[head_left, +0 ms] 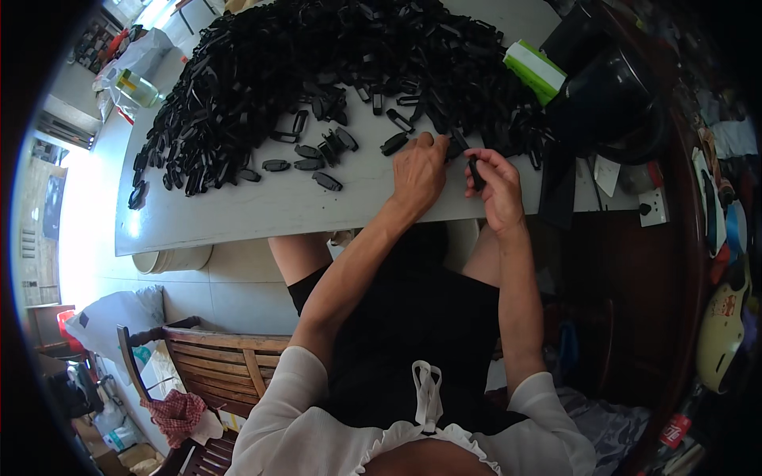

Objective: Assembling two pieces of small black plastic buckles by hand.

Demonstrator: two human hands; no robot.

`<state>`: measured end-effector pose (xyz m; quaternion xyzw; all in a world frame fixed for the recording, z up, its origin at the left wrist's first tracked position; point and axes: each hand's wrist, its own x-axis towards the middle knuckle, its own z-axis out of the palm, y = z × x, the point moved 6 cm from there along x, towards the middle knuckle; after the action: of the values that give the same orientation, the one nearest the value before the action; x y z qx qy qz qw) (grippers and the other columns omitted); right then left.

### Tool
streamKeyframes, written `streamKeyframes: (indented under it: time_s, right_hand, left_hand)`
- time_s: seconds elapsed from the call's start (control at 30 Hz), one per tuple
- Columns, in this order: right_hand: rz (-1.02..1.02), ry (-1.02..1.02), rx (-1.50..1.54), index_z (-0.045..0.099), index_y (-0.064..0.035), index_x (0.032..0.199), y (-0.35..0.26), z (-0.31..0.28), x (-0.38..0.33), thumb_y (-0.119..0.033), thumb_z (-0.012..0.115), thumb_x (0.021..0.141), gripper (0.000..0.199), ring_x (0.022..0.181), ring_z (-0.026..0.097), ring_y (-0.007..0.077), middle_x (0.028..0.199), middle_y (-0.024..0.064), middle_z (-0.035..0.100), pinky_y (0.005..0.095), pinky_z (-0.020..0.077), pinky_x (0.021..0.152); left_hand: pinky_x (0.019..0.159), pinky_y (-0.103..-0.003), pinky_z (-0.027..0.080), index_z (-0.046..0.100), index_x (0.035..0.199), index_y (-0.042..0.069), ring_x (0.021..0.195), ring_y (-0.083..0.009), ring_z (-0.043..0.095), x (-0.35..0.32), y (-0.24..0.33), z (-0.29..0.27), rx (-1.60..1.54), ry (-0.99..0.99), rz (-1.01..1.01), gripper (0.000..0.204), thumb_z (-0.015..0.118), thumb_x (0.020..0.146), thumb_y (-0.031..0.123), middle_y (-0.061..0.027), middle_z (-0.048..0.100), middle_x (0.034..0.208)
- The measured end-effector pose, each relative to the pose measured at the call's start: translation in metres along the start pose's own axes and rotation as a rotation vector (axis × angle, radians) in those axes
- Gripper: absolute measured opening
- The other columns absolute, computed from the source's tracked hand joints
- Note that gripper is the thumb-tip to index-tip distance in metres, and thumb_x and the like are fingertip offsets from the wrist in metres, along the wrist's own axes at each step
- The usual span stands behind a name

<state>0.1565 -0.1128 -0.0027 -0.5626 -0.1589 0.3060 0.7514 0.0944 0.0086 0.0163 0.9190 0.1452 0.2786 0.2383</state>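
Note:
My right hand [500,190] pinches a small black plastic piece [476,172] between thumb and fingers, above the table's front edge. Just left of it, my left hand [419,173] is closed with its fingers curled down toward the pile's near edge. What its fingertips hold is hidden; a dark piece [458,143] lies right beside them. A large heap of similar black plastic pieces [317,51] curves across the table. Several loose ones, such as an oval piece [326,182] and an open frame-shaped piece [400,120], lie apart from it, left of my hands.
The pale table [238,214] ends just above my lap. On its right stand a black container [607,103] and a green-and-white box [536,71]. A clear bottle [137,89] stands at far left. A wooden bench [218,361] is behind on the left, and a bucket [173,259] under the table.

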Motion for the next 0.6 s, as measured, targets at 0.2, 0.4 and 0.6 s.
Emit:
streamKeyframes:
  time_s: [0.2, 0.4, 0.6]
  right_hand:
    - [-0.123, -0.017, -0.120, 0.058, -0.0015, 0.105, -0.003, -0.001, -0.004, -0.010, 0.056, 0.088, 0.019, 0.060, 0.047, 0.0048, 0.074, -0.0005, 0.052, 0.0178, 0.0405, 0.050]
    - [-0.184, 0.021, -0.209, 0.058, -0.0047, 0.112, -0.004, 0.021, -0.006, -0.016, 0.053, 0.092, 0.024, 0.059, 0.046, 0.0029, 0.074, -0.0013, 0.052, 0.0161, 0.0387, 0.048]
    - [-0.341, 0.049, -0.598, 0.056, -0.0069, 0.119, -0.012, 0.039, -0.016, -0.016, 0.050, 0.094, 0.027, 0.065, 0.055, 0.0119, 0.076, 0.0040, 0.059, 0.0258, 0.0450, 0.061]
  left_hand:
    - [0.061, -0.036, 0.047, 0.064, 0.087, 0.000, 0.070, -0.0272, 0.059, -0.011, -0.015, -0.014, -0.317, 0.044, -0.180, 0.020, 0.071, 0.072, 0.011, -0.0117, 0.058, 0.082]
    - [0.053, -0.026, 0.042, 0.064, 0.093, -0.003, 0.057, -0.0143, 0.053, -0.021, -0.037, -0.007, -0.813, -0.073, -0.583, 0.017, 0.066, 0.080, 0.007, -0.0040, 0.057, 0.068]
    - [0.045, -0.021, 0.041, 0.061, 0.101, -0.003, 0.049, -0.0094, 0.050, -0.030, -0.022, -0.013, -1.288, -0.148, -0.659, 0.016, 0.059, 0.087, 0.005, -0.0057, 0.062, 0.073]
